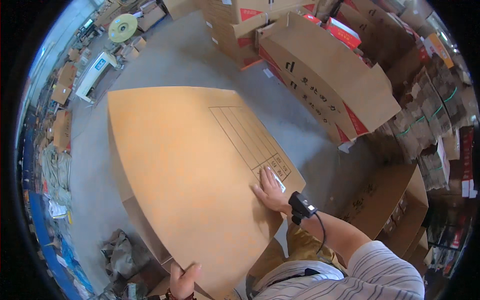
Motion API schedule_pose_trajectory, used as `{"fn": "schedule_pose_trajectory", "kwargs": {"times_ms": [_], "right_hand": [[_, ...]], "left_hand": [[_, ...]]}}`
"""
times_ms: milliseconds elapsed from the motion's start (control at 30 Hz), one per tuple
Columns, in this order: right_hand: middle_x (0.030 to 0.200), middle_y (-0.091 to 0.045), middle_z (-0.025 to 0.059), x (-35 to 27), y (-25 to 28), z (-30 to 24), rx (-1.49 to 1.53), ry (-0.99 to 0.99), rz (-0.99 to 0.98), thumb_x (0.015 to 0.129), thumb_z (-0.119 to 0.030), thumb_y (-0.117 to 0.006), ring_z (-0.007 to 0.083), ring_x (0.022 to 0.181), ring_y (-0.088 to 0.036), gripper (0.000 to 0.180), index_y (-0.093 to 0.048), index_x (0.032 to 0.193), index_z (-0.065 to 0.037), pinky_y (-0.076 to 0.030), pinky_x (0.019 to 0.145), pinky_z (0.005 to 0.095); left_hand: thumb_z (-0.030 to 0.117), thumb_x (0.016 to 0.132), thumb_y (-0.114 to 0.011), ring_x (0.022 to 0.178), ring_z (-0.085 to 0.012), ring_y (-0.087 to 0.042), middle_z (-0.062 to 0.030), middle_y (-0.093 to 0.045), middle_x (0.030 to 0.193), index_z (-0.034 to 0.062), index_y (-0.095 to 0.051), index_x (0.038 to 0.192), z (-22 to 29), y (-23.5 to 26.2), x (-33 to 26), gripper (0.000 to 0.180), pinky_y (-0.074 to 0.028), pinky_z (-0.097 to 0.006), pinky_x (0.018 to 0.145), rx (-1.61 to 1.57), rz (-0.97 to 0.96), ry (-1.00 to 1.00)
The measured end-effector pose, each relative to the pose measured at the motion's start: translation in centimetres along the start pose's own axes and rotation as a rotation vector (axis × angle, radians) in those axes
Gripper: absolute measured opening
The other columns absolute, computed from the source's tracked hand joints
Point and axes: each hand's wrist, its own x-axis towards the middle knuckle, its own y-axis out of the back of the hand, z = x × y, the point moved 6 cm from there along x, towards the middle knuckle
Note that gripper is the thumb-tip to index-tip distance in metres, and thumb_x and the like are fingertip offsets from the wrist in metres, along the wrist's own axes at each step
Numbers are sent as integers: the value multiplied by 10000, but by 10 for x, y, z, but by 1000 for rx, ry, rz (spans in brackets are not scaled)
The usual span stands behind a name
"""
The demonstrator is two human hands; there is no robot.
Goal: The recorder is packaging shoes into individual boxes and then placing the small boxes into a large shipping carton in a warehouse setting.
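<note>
A large brown cardboard box [170, 150] lies before me, its broad panel printed with a ruled table near the right edge. My right hand [272, 192] rests flat on that panel with its fingers stretched out, over the lower end of the printed table. A small white label [281, 185] shows partly beside its fingers; the rest is hidden. At the near left corner, my left hand [185, 281] grips the cardboard edge, thumb on top and the other fingers mostly out of sight. A black device with a cable [301, 206] is strapped to my right wrist.
Beyond the box on the right stands an open carton [325, 75] with red corners. Another open carton [387, 205] is near my right elbow. Bundled flat cardboard [425, 105] is stacked at far right. Grey sheeting [120, 255] lies at lower left, on the grey floor [170, 55].
</note>
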Motion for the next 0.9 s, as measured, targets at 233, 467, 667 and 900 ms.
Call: {"fn": "schedule_pose_trajectory", "kwargs": {"times_ms": [233,467,667,900], "right_hand": [[1454,-23,325,-36,9,-138,-6,109,-158,878,-570,-426,418,1374,-12,892,-98,1407,69,-109,1113,455],[1032,-602,293,-13,55,-152,22,45,-54,785,-583,-557,357,1004,-597,744,-545,1128,78,-467,872,388],[766,-651,203,-20,105,-81,-770,10,-55,724,-202,-548,386,746,-635,236,-666,727,2,-523,687,431],[691,-560,268,-202,172,91,-433,-107,162,734,-194,-534,412,671,-589,238,-601,700,32,-479,598,449]], "left_hand": [[253,869,-600,1202,-305,-434,-141,-417,1352,4,-388,1328,-159,146,-22,564,-463,-427,912,215,1358,234],[124,849,-556,793,-303,-621,-154,-619,856,17,-588,978,-349,163,53,170,-562,-421,623,-1158,747,226],[16,776,-480,667,-245,-592,-117,-588,798,27,-551,920,-373,112,68,162,-526,-366,554,-840,498,327],[-113,631,-524,767,-233,-601,-89,-572,989,52,-481,1137,-243,35,95,534,-530,-342,611,-597,180,180]]}}
